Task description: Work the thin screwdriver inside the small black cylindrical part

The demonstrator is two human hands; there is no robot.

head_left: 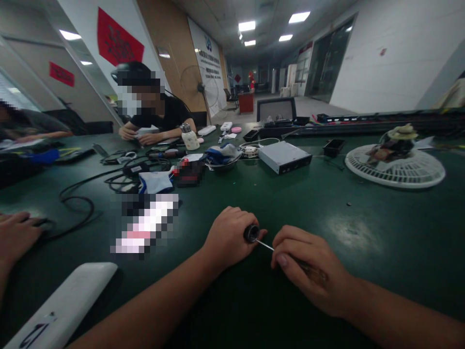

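In the head view, my left hand is wrapped round a small black cylindrical part, its open round end turned toward my right. The rest of that part is hidden in my fist. My right hand grips a screwdriver by its brownish, see-through handle. The thin metal shaft points left, and its tip meets the rim of the black part; whether it sits inside cannot be made out. Both hands are low over the dark green table.
A white fan grille with a motor lies at the right. A grey disc drive stands mid-table. Gloves, cables and a white power bank-like case lie leftward. Another person's hand rests at far left; a co-worker sits opposite.
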